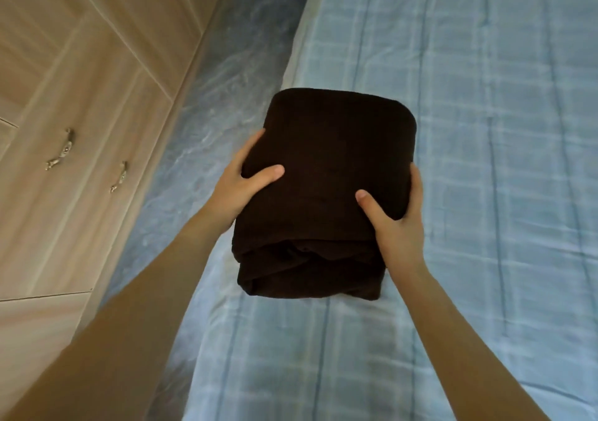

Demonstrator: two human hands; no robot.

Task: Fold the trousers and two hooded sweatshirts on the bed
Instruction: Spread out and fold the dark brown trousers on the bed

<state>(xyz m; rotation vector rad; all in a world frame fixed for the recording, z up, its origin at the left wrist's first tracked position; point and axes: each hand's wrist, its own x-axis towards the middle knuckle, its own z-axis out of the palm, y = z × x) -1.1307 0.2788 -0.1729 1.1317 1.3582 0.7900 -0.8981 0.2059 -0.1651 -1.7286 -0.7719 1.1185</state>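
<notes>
A folded dark garment (326, 161), deep brown and close to black, is held between both hands over the left part of the bed (501, 129), near its edge; it is a thick, squarish bundle with rounded far corners, and its near end shows several stacked layers and creases; whether it is the trousers or one of the hooded sweatshirts cannot be told from the bundle.

The left hand (236, 187) grips the bundle's left side; its thumb lies across the top face, pointing right, while its fingers (255, 142) wrap round the side edge and go out of sight beneath. The right hand (401, 223) grips the right side in the same way; its thumb presses on the top face, angled up and inward, and its fingers (415, 181) curl round the right edge. Both sets of fingers are closed on the cloth, holding it from opposite sides; both forearms are bare and reach in from the bottom of the view.

Whether the bundle's underside touches the sheet cannot be told; its near end reads as raised above the bed.

The bed wears a pale blue checked sheet with light wrinkles. To the left runs a strip of grey-blue patterned floor (233, 64); beyond it stands a light wooden wardrobe (81, 97) with two metal handles (61, 150) side by side.
</notes>
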